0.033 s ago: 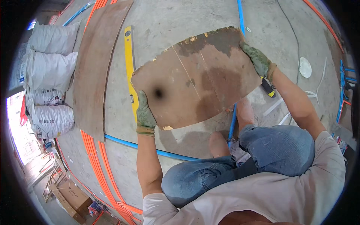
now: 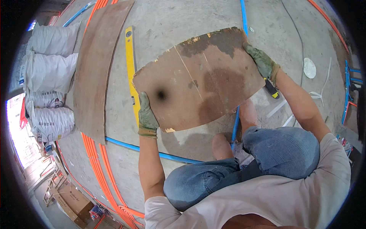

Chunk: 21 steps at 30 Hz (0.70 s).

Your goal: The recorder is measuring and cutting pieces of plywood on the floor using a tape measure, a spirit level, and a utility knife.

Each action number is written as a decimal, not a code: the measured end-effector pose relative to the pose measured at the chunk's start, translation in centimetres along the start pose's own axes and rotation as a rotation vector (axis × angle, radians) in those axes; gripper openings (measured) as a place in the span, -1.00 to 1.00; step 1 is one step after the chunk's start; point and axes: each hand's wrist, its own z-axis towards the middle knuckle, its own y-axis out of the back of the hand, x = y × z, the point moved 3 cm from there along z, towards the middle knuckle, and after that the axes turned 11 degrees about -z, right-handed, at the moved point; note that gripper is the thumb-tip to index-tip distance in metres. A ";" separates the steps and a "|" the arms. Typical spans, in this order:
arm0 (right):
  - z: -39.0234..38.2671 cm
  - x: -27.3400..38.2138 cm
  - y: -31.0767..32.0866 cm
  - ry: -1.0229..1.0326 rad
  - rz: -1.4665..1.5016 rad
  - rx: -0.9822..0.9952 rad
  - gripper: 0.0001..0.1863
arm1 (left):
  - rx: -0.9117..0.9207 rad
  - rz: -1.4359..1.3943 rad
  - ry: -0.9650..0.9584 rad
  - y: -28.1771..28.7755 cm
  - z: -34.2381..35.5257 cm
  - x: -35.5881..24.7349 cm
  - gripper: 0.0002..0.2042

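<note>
Held up in front of me is a brown plywood board (image 2: 179,103) with a ragged, chipped far edge, dark damp-looking patches and two pale scored lines. My left hand (image 2: 147,116), in a green work glove, grips its left edge, thumb on the face. On the opposite edge, near the far right corner, my right hand (image 2: 263,63) is closed in a matching glove. The fingers behind the board are hidden. A yellow spirit level (image 2: 131,57) lies on the floor past the left edge. Close by my right wrist is a black and yellow tool (image 2: 271,89), partly covered.
A long plywood sheet (image 2: 95,65) lies on the left, beside stacked white sacks (image 2: 53,70). Orange conduits (image 2: 95,158) and blue pipes (image 2: 171,156) run across the concrete floor (image 2: 160,19). A pale disc (image 2: 309,68) and white strips lie at right; cardboard (image 2: 74,198) sits lower left.
</note>
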 end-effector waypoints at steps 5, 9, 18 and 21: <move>0.0 -1.1 0.5 0.023 -0.010 0.000 -0.50 | -0.078 -0.029 0.060 0.2 0.5 1.0 -0.39; 0.8 -2.3 0.8 -0.011 -0.089 -0.030 -0.50 | -0.071 -0.023 0.048 0.4 0.4 1.3 -0.39; 1.1 -3.3 0.2 -0.013 -0.047 -0.048 -0.46 | -0.137 -0.009 0.090 0.2 0.4 1.7 -0.39; 1.6 -3.7 -0.1 -0.006 -0.041 -0.059 -0.48 | -0.127 -0.027 0.083 0.1 0.4 2.1 -0.40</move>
